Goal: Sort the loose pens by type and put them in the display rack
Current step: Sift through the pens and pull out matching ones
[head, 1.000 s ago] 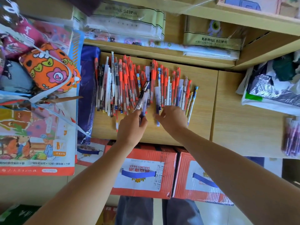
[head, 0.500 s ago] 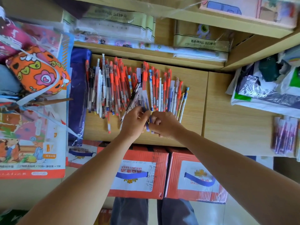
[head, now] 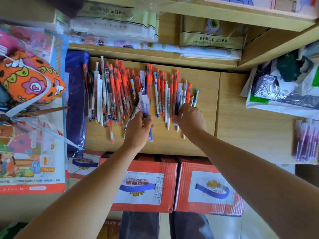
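Several loose pens (head: 120, 90), mostly orange-capped with some white, black and blue ones, lie side by side on a wooden shelf (head: 203, 80). My left hand (head: 138, 131) grips a small bundle of purple-capped pens (head: 144, 104) at the near middle of the pile, their tips poking out below my fist. My right hand (head: 189, 119) reaches into the right end of the pile, where thumb and fingertips pinch the lower end of a dark purple pen (head: 177, 99). White and blue pens (head: 166, 100) lie between my two hands.
A purple plastic sleeve (head: 76, 100) borders the pens on the left, beside an orange patterned pouch (head: 29, 80). Two red beer cartons (head: 146, 183) stand below the shelf edge. At right lie a plastic bag (head: 283, 90) and a pack of purple pens (head: 305, 140).
My hands met at the pile's near edge half a second ago. They have since parted: the left keeps the bundle, the right has moved right onto the pens at that end.
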### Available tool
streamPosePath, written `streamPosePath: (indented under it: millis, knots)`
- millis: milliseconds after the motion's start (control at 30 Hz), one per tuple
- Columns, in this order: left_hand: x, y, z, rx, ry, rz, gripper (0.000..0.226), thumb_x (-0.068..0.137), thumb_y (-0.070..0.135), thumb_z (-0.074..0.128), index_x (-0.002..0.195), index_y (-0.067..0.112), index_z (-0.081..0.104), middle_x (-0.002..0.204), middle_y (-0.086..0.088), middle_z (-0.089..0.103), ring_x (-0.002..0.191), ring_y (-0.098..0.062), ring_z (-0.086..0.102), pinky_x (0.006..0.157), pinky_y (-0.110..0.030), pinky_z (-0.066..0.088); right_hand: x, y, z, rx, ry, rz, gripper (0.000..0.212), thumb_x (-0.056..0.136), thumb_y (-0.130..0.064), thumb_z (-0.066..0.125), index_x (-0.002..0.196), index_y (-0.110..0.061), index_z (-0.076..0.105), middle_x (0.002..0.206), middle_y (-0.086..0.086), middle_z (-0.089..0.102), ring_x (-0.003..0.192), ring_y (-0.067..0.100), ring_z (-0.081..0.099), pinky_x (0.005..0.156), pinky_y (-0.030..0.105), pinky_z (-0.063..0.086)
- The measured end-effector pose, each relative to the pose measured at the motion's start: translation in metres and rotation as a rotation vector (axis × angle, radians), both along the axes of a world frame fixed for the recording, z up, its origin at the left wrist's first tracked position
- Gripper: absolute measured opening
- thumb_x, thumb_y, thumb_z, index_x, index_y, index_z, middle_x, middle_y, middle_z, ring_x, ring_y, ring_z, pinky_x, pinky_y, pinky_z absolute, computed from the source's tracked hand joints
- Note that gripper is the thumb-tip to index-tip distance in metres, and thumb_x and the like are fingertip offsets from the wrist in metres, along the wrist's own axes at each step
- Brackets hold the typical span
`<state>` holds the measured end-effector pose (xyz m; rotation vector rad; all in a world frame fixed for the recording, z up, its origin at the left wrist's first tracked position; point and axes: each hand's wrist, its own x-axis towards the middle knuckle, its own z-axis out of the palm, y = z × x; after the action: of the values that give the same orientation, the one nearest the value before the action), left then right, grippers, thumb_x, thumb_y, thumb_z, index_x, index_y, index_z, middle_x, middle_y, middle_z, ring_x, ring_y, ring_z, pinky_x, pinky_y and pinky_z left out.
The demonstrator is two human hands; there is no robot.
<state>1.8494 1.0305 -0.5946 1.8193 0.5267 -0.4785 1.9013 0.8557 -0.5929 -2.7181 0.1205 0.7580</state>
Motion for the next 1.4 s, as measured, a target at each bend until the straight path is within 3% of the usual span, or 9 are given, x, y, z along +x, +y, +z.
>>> streamPosePath:
  millis: [333,567,700,833,967,1067,1133,1233,1400]
  knots:
    - [-0.001,0.001,0.0,0.028,0.0,-0.046,0.014,0.099,0.02,0.048,0.086,0.016,0.052,0.071,0.0,0.063,0.055,-0.018,0.057,0.056,-0.042,0.053,0.004,0.005,0.001,-0.062,0.051,0.037,0.035,0.09,-0.04,0.061,0.071,-0.011,0.058,0.06,-0.003,0.048,0.052,0.008,0.046,0.042,0.021,0.034]
    - [0.008,-0.004,0.01,-0.153,0.096,0.081,0.013,0.099,0.014,0.049,0.087,0.009,0.052,0.07,-0.006,0.061,0.041,-0.009,0.05,0.04,-0.024,0.043,-0.006,0.0,0.016,0.46,0.122,-0.066,0.007,0.083,-0.015,0.061,0.08,-0.009,0.058,0.068,0.005,0.066,0.064,0.023,0.067,0.057,0.039,0.057]
    - [0.008,-0.009,0.021,-0.273,0.119,0.146,0.021,0.099,0.019,0.05,0.097,-0.002,0.054,0.071,-0.013,0.059,0.039,-0.013,0.047,0.04,-0.025,0.04,-0.014,0.011,0.027,0.516,0.261,0.168,0.008,0.086,-0.011,0.059,0.08,-0.013,0.054,0.062,-0.004,0.061,0.044,-0.002,0.055,0.048,0.021,0.044]
    - [-0.001,0.0,0.029,-0.311,0.086,0.169,0.026,0.097,0.022,0.054,0.084,0.0,0.054,0.061,-0.012,0.056,0.042,-0.014,0.045,0.041,-0.023,0.037,-0.015,0.029,0.039,0.59,0.384,0.186,0.006,0.089,-0.011,0.055,0.087,-0.006,0.058,0.064,-0.003,0.064,0.049,-0.001,0.058,0.045,0.011,0.04]
    - [-0.01,0.015,0.028,-0.235,0.102,0.164,0.034,0.1,0.024,0.049,0.084,-0.006,0.054,0.056,-0.016,0.057,0.044,-0.016,0.051,0.046,-0.019,0.039,-0.016,0.038,0.042,0.465,0.302,0.313,0.017,0.095,-0.033,0.055,0.095,-0.02,0.066,0.065,-0.006,0.065,0.049,-0.002,0.056,0.059,0.022,0.051]
    - [-0.016,0.024,0.028,-0.125,0.097,0.147,0.028,0.1,0.028,0.047,0.088,0.002,0.05,0.053,-0.005,0.054,0.045,-0.011,0.052,0.049,-0.016,0.042,-0.014,0.026,0.033,0.281,-0.103,0.01,0.018,0.095,-0.03,0.055,0.109,-0.02,0.058,0.098,0.0,0.066,0.078,0.011,0.06,0.064,0.022,0.05]
    - [-0.019,0.026,0.026,-0.086,0.071,0.143,0.026,0.1,0.025,0.046,0.086,0.004,0.049,0.053,-0.004,0.051,0.045,-0.008,0.052,0.052,-0.016,0.043,-0.009,0.007,0.023,0.06,-0.264,-0.227,0.037,0.09,-0.02,0.059,0.123,-0.013,0.046,0.127,0.01,0.049,0.109,0.021,0.049,0.089,0.025,0.046]
    - [-0.021,0.023,0.018,-0.028,0.058,0.117,0.026,0.1,0.026,0.047,0.096,0.001,0.049,0.058,-0.004,0.05,0.05,-0.008,0.052,0.055,-0.018,0.042,-0.002,-0.021,0.009,-0.222,-0.082,-0.44,0.067,0.08,-0.013,0.059,0.138,-0.004,0.026,0.142,0.017,0.026,0.125,0.032,0.031,0.108,0.042,0.033]
    - [-0.022,0.009,0.015,0.0,0.054,0.034,0.023,0.1,0.023,0.048,0.089,0.004,0.047,0.063,-0.001,0.045,0.052,-0.003,0.049,0.051,-0.011,0.036,-0.01,-0.027,-0.002,-0.159,0.002,-0.359,0.066,0.084,-0.009,0.055,0.143,-0.002,0.027,0.146,0.014,0.027,0.126,0.032,0.031,0.107,0.042,0.033]
